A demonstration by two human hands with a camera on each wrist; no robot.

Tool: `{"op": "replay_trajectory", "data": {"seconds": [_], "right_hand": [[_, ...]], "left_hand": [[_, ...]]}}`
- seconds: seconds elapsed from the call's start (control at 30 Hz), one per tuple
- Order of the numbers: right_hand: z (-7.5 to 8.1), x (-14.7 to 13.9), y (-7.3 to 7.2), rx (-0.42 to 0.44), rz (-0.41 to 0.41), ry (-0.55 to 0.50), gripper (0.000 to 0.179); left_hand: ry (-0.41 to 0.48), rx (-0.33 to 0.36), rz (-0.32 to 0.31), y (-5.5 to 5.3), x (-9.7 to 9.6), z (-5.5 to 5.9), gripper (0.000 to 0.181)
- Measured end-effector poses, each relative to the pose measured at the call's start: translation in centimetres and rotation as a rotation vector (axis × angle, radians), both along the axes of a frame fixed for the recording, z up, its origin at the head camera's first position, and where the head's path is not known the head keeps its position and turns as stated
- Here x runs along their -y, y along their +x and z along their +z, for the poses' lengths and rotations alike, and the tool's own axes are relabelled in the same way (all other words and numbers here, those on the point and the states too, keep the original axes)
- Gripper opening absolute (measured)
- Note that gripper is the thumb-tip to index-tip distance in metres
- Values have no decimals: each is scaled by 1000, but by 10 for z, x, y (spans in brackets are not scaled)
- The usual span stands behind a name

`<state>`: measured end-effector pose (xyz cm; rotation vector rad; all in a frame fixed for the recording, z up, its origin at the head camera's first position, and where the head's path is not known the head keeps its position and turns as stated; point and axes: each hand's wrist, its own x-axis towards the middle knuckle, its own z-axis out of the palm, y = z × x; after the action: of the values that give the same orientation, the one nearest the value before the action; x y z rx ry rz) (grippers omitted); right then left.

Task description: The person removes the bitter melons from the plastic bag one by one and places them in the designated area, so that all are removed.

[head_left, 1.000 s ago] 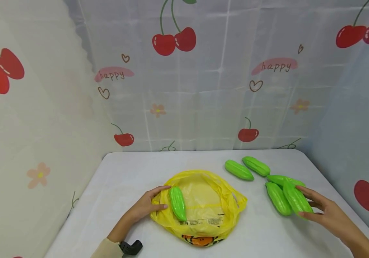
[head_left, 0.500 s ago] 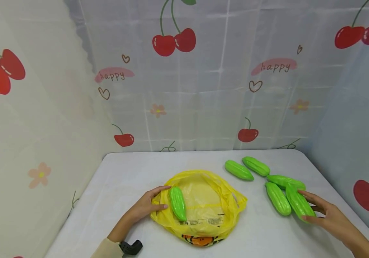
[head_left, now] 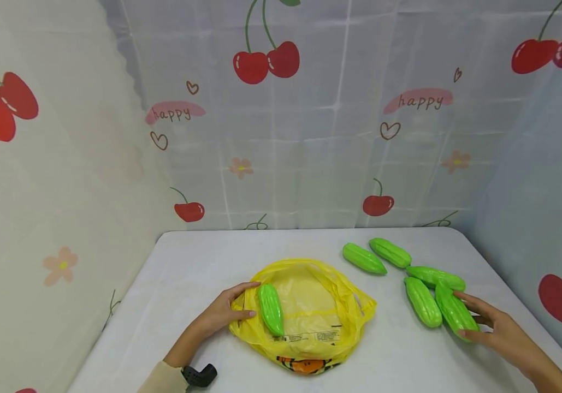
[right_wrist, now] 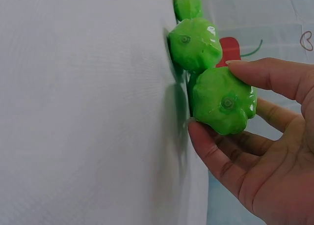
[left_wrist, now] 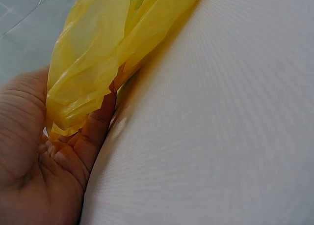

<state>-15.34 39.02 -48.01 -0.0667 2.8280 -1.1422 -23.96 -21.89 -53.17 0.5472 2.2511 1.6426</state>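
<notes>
In the head view, my left hand (head_left: 226,310) grips the left rim of a yellow plastic bag (head_left: 354,327). The left wrist view shows the thin yellow film (left_wrist: 88,72) between thumb and fingers. Inside the bag, near that hand, lies a ribbed green cucumber (head_left: 271,310). On the right side of the table, my right hand (head_left: 499,327) holds another green cucumber (head_left: 453,308) between thumb and fingertips. Its blunt end (right_wrist: 225,102) faces the right wrist camera. Another cucumber (head_left: 423,302) lies just left of it, and one (head_left: 435,277) lies crosswise behind.
Two more cucumbers, a nearer one (head_left: 364,258) and a farther one (head_left: 390,252), lie toward the back right of the white table (head_left: 212,251). A cherry-print curtain (head_left: 300,136) hangs behind and at both sides. A black band (head_left: 199,376) circles the left wrist.
The cucumber in my right hand shifted slightly right and toward me, off the one beside it, then stayed still. My left hand and the bag have not visibly moved.
</notes>
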Motion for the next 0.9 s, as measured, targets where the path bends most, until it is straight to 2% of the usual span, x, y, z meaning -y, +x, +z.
{"op": "replay_trajectory", "data": {"seconds": [0.23, 0.6, 0.7, 0.9], "right_hand": [[-7, 0, -3, -8, 18, 9, 84], [-8, 0, -4, -46, 33, 32, 84], [-6, 1, -2, -47, 32, 31, 83], [7, 4, 3, -63, -1, 119, 83]], "left_hand": [[-4, 10, 8, 2, -1, 2, 71], [-10, 3, 10, 1, -1, 2, 70], [-12, 1, 8, 1, 0, 2, 70], [20, 20, -15, 2, 0, 3, 70]]}}
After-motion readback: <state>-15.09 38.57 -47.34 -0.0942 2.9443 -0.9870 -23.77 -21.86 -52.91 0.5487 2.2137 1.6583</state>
